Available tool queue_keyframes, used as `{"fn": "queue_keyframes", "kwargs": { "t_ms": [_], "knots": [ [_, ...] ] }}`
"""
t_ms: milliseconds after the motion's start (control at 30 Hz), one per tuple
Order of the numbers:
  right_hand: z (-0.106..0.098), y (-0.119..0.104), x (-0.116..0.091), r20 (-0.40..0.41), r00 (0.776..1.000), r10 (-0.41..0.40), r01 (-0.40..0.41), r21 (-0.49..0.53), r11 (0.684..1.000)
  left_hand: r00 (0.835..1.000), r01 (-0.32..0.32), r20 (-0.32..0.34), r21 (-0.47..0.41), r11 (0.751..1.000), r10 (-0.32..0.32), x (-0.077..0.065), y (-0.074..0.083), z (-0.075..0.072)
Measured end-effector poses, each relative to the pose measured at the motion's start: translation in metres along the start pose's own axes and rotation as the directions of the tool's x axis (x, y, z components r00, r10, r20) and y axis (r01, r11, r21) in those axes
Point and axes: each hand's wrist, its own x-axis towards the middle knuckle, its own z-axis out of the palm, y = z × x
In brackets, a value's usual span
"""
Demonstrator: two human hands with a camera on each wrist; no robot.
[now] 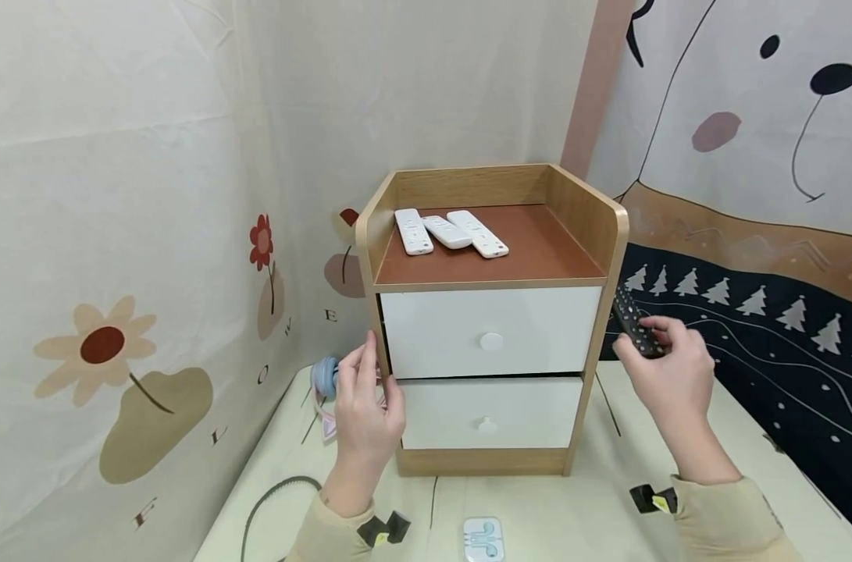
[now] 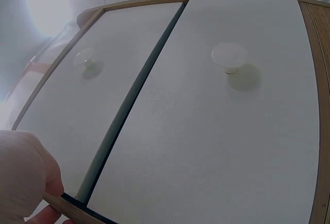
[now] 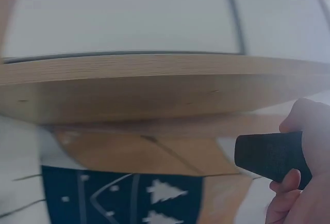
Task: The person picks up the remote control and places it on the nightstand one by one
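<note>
A small wooden cabinet (image 1: 492, 464) with two white drawers stands on the table, seen close up in both wrist views. My left hand (image 1: 365, 406) touches its left side edge, thumb at the front and fingers along the side. Beyond the cabinet's right side, my right hand (image 1: 671, 367) grips a black remote control (image 1: 632, 321) by its lower end; in the right wrist view the remote (image 3: 268, 154) shows its plain dark back. The upper drawer (image 1: 433, 332) and lower drawer (image 1: 440, 414) each carry a round white knob. On the brown top lie three white remotes (image 1: 413, 232).
Behind the cabinet's left side sit blue headphones (image 1: 325, 377). A boxed pair of earphones (image 1: 483, 538) lies at the table's front, with a grey cable (image 1: 260, 503) to its left. Printed cloth (image 1: 151, 195) hangs at the left and back; a dark tree-patterned cloth (image 1: 763, 343) is at right.
</note>
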Motion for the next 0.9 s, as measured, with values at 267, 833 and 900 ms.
{"fn": "queue_keyframes", "kwargs": {
  "t_ms": [267,833,900],
  "knots": [
    [-0.013,-0.039,0.021,-0.079,0.995,-0.067,0.072,0.064,0.995,1.000,0.008,0.009,-0.001,1.000,-0.008,-0.001,-0.001,-0.001],
    [-0.043,-0.089,0.050,-0.252,0.957,-0.143,0.182,0.140,0.973,1.000,0.017,0.016,-0.005,1.000,-0.017,0.002,0.001,-0.002],
    [-0.046,-0.093,0.049,-0.290,0.943,-0.166,0.222,0.174,0.959,1.000,0.013,0.013,-0.004,1.000,-0.013,0.001,0.001,-0.001]
  ]
}}
